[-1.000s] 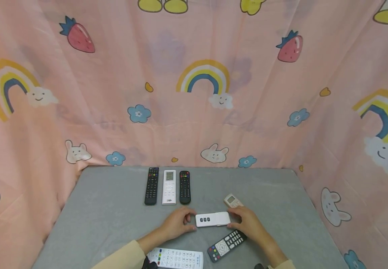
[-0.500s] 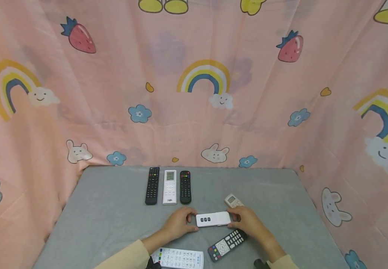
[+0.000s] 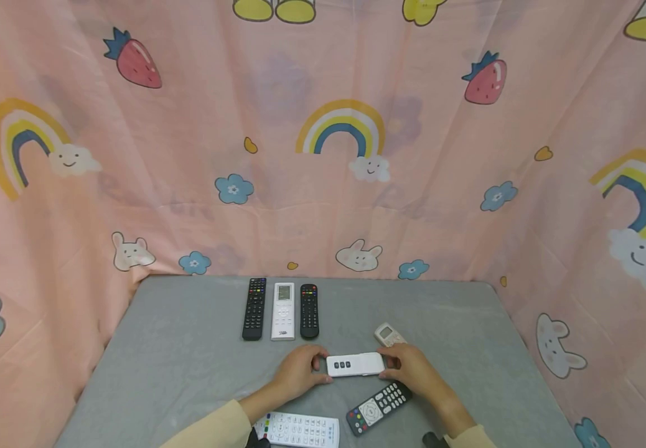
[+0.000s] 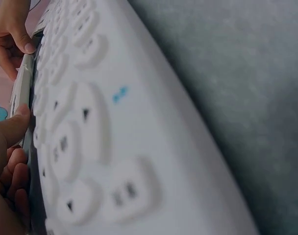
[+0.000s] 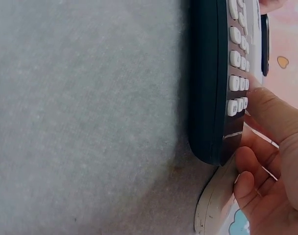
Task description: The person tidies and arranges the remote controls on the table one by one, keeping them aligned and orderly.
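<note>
Three-button remote: a slim white remote [image 3: 355, 364] lies crosswise directly between a person's hands, its long axis running left to right, one end at each.
Left hand: thumb and fingers of the left hand [image 3: 299, 371] pinch the left end.
Right hand: the right hand [image 3: 412, 369] pinches the opposite end; neither is nearer. Whether the slim white remote touches the bench, one cannot tell.
Beside the right hand: a small beige remote [image 3: 388, 334], partly hidden, lies just beyond; a dark remote with pale buttons [image 3: 379, 408] slants on the near side.
Near edge: a broad white keypad remote [image 3: 303, 430] lies by the left forearm.
Far row: two black remotes [image 3: 254, 309] flank a white remote with a screen [image 3: 283, 312], all lengthwise.
Bench: a grey bench [image 3: 188, 367], round-cornered at far right.
Room: pink curtains [image 3: 323, 218] printed with rainbows and strawberries surround it.
</note>
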Demonstrator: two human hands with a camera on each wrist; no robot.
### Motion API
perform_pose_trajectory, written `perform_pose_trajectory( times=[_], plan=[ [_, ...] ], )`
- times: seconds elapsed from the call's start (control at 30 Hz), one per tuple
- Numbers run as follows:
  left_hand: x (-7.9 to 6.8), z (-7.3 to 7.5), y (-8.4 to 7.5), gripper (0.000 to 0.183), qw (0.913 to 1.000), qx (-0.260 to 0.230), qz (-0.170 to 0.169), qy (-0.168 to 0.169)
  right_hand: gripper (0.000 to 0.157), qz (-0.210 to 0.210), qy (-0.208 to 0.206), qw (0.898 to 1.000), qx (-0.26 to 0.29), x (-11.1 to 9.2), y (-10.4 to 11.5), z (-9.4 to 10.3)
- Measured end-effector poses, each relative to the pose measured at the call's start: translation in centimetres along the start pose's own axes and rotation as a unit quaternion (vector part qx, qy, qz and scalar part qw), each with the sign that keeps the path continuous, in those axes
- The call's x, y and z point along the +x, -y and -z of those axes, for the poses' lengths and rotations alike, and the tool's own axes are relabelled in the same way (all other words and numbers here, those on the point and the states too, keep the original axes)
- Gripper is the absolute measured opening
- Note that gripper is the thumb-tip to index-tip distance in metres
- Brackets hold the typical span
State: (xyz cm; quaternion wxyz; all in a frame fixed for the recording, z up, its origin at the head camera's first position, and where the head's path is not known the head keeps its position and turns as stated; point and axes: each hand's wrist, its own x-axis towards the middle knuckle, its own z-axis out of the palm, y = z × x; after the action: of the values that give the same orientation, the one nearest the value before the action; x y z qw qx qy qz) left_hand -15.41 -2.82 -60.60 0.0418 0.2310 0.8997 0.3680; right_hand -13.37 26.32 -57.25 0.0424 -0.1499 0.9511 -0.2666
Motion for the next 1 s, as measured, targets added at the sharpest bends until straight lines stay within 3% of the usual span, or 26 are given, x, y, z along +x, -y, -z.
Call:
perform_pose_trajectory(
  times=[0.37, 0.6, 0.73, 1.0],
  plan=[
    [0.9, 1.2, -0.7, 0.044, 0.9940, -0.106, -0.012, -0.025, 0.047, -0.076, 0.007, 0.992, 0.101, 0.3, 0.7, 1.0],
    [1.2, 1.4, -1.0, 0.044, 0.9873, -0.155, 0.012, -0.032, 0.051, -0.069, -0.021, 0.985, 0.159, 0.2, 0.9, 0.6],
    [1.5, 1.5, -0.9, 0.042, 0.9850, -0.163, 0.029, -0.050, 0.056, -0.058, -0.033, 0.980, 0.188, 0.2, 1.1, 0.4],
    [2.2, 1.8, -0.9, 0.032, 0.9878, -0.129, 0.014, -0.086, 0.054, -0.046, -0.029, 0.975, 0.213, 0.0, 1.9, 0.2]
  ],
)
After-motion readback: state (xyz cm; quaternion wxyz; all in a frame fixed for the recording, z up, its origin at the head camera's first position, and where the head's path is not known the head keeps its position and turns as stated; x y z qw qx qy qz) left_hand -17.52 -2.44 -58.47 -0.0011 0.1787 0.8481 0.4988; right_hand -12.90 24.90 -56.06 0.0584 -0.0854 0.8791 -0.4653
